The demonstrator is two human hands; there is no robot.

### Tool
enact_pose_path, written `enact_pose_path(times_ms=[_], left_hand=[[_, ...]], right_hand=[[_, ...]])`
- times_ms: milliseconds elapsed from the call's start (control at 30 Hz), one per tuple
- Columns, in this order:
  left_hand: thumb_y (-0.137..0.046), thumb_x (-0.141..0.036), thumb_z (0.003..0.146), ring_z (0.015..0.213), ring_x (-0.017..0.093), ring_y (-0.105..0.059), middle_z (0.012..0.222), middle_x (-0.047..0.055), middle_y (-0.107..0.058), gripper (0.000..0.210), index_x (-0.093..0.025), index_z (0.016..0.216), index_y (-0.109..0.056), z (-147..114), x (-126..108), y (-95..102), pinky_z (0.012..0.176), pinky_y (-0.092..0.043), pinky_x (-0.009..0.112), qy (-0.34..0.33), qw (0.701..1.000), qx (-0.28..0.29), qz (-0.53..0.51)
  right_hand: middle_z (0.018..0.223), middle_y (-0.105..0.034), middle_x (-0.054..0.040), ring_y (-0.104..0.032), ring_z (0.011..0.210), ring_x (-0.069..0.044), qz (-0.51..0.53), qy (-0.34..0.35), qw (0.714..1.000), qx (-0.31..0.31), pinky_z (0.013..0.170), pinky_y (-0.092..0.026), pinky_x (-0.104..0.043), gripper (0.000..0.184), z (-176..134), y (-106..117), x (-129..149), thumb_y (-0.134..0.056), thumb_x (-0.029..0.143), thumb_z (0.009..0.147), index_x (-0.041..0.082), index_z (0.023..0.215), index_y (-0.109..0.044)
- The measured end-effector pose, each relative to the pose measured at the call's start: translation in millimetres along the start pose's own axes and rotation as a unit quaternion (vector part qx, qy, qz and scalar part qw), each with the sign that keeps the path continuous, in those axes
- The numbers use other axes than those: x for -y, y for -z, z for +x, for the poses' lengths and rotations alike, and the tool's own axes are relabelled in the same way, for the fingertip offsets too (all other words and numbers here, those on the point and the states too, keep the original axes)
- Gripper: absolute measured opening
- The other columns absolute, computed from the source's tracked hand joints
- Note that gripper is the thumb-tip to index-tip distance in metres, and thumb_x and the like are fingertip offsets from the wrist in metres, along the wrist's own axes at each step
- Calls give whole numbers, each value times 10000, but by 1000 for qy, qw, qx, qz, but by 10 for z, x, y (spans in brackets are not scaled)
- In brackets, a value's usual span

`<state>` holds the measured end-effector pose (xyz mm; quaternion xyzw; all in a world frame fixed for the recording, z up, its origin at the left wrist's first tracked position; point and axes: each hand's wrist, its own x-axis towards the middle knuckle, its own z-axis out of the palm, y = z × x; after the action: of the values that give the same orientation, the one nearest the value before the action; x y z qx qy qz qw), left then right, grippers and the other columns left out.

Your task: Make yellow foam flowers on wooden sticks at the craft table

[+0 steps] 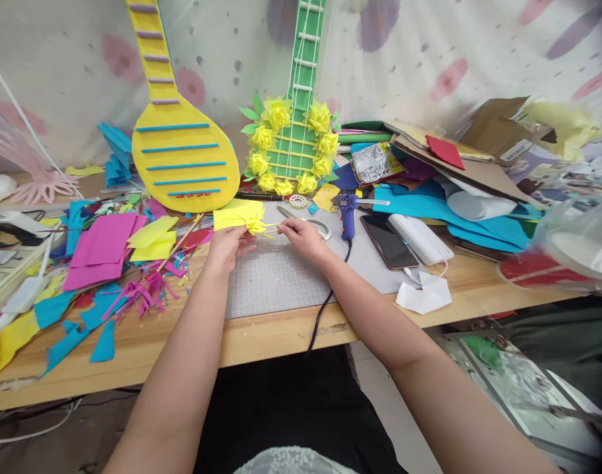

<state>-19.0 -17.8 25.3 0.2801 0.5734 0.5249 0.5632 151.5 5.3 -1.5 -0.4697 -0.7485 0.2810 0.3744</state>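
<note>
My left hand [229, 248] grips a piece of yellow crepe paper [234, 214] over the cutting mat [266, 283]. A bunched, twisted bit of yellow paper [255, 226] sticks out at its fingertips, with thin strips trailing to the right. Closed in a pinch, my right hand [303, 238] is at the end of one of these strips; its fingertips partly hide what they hold. Scissors [323, 228] lie just behind my right hand, partly covered by it. Beyond stand a yellow paper-covered lute shape [185, 148] and a green one [294, 148] ringed with yellow paper flowers.
A purple glue gun [348, 217] stands right of my hand, its black cord [323, 306] running over the table edge. Further right are a phone [388, 241], a white power bank [420, 238] and a bagged tub [543, 263]. Magenta paper [101, 250] and scraps cover the left side.
</note>
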Motion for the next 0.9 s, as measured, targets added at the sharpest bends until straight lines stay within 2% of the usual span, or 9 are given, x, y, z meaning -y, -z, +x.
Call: enact_pose_path(times_ms=[233, 400, 533, 600, 667, 767, 833, 900], left_hand=[[-585, -147, 676, 587, 116, -597, 734, 64, -640, 106, -93, 758, -624, 6, -22, 40, 489, -511, 229, 4, 999, 16, 51], [-602, -143, 623, 634, 133, -604, 774, 72, -638, 123, -100, 736, -621, 6, 4, 32, 527, -525, 259, -13, 998, 19, 64], [-636, -92, 529, 701, 142, -599, 790, 51, -630, 287, -122, 815, -626, 33, 62, 27, 606, -525, 280, -40, 995, 54, 71], [-641, -84, 510, 707, 144, -584, 776, 33, -610, 396, -138, 902, -626, 77, 108, 39, 626, -514, 291, -64, 991, 48, 107], [-647, -129, 530, 722, 152, -567, 773, 26, -584, 432, -153, 961, -629, 131, 157, 60, 660, -503, 315, -123, 977, 9, 175], [-702, -226, 522, 865, 193, -544, 857, 54, -570, 393, -174, 909, -665, 198, 213, 89, 769, -469, 331, -255, 915, -64, 307], [-701, -254, 541, 942, 208, -524, 943, 75, -564, 344, -180, 875, -672, 225, 238, 96, 803, -450, 329, -299, 885, -99, 343], [-682, -251, 567, 936, 203, -532, 947, 75, -581, 282, -178, 839, -669, 250, 263, 93, 804, -440, 320, -313, 874, -104, 355]], right_hand=[[717, -605, -18, -528, 696, -138, -1, -2, 1000, 10, 643, -320, -236, 263, 2, 3, -14, -438, 341, 825, 172, 710, -604], [687, -598, -22, -498, 655, -144, -27, -43, 999, 8, 635, -311, -247, 277, 23, -16, -35, -413, 353, 829, 176, 709, -589], [650, -579, -14, -474, 630, -143, -34, -67, 997, -1, 621, -300, -248, 287, 39, -33, -67, -399, 364, 833, 181, 704, -580], [635, -568, -10, -467, 621, -142, -31, -69, 997, -8, 612, -296, -247, 288, 42, -40, -85, -398, 366, 834, 184, 696, -574], [639, -568, -11, -471, 630, -143, -25, -65, 997, -18, 617, -301, -247, 290, 43, -44, -100, -393, 363, 836, 184, 687, -567], [648, -576, -14, -478, 642, -145, -22, -61, 998, -24, 630, -311, -251, 302, 42, -47, -109, -383, 370, 839, 185, 685, -563], [649, -579, -15, -480, 645, -145, -22, -62, 998, -23, 634, -317, -253, 309, 40, -47, -100, -380, 376, 839, 184, 682, -564], [656, -582, -16, -482, 650, -144, -19, -62, 998, -22, 639, -321, -254, 308, 36, -45, -84, -382, 372, 839, 182, 678, -563]])
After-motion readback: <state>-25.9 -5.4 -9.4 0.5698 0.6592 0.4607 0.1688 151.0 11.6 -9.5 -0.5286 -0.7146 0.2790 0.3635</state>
